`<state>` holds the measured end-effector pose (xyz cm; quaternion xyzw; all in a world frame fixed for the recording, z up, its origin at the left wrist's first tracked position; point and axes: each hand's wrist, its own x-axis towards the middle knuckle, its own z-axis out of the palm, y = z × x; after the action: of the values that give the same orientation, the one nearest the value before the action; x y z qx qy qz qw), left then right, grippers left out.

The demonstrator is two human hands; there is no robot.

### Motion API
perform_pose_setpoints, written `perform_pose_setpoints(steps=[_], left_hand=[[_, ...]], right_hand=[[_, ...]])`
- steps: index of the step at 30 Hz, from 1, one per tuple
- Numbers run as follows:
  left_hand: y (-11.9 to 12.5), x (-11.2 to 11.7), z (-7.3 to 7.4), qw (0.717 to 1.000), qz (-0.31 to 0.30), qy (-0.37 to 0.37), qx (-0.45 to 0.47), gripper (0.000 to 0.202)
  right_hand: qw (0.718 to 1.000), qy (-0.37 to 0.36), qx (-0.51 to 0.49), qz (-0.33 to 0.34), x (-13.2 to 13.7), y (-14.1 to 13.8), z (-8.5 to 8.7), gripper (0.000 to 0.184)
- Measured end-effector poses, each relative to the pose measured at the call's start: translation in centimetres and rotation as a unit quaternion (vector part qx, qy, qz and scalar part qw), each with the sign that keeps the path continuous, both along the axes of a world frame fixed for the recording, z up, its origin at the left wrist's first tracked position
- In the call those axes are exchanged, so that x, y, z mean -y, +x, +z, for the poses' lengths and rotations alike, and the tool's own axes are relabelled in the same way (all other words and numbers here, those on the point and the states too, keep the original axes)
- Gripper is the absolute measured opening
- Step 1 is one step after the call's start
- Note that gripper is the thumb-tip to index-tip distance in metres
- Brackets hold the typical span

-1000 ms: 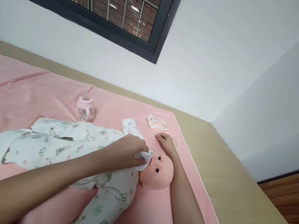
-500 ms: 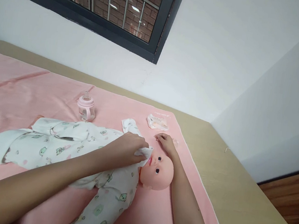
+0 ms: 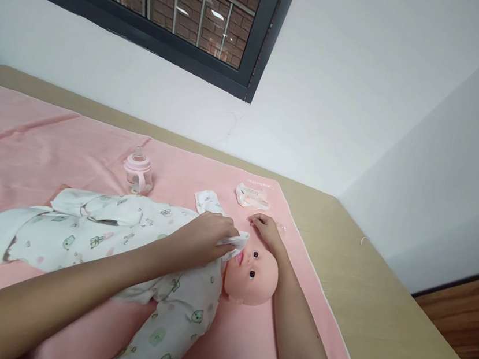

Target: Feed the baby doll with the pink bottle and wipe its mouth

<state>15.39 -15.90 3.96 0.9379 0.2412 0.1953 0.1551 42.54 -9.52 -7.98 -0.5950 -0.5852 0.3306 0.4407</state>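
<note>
Left-hand grip (image 3: 210, 235) pinched closed. On the pink blanket (image 3: 241, 343) the doll (image 3: 101, 238) lies lengthwise, head (image 3: 262, 279) rightward, just beyond that nearer hand; the right hand (image 3: 263, 227) curls loosely past the head, contents unclear. White wipe (image 3: 237, 243), pinched, beside the mouth (image 3: 239, 258).

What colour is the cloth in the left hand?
White; the cloth shows best in the head view.
</note>
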Motion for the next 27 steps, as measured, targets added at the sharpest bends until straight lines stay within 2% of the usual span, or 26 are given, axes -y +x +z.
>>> perform_pose_setpoints(steps=[5,20,27], left_hand=[[0.1,0.1,0.4,1.0,-0.014,-0.011,-0.01,0.022],[0.0,0.1,0.5,1.0,0.006,-0.015,0.012,0.025],[-0.4,1.2,1.4,0.997,0.002,-0.08,0.017,0.017]], right_hand=[[1.0,-0.002,-0.008,-0.003,0.0,0.0,-0.1,0.027],[1.0,0.0,0.0,-0.001,0.2,0.0,0.1,0.028],[1.0,0.003,-0.003,0.003,-0.1,0.1,-0.2,0.027]])
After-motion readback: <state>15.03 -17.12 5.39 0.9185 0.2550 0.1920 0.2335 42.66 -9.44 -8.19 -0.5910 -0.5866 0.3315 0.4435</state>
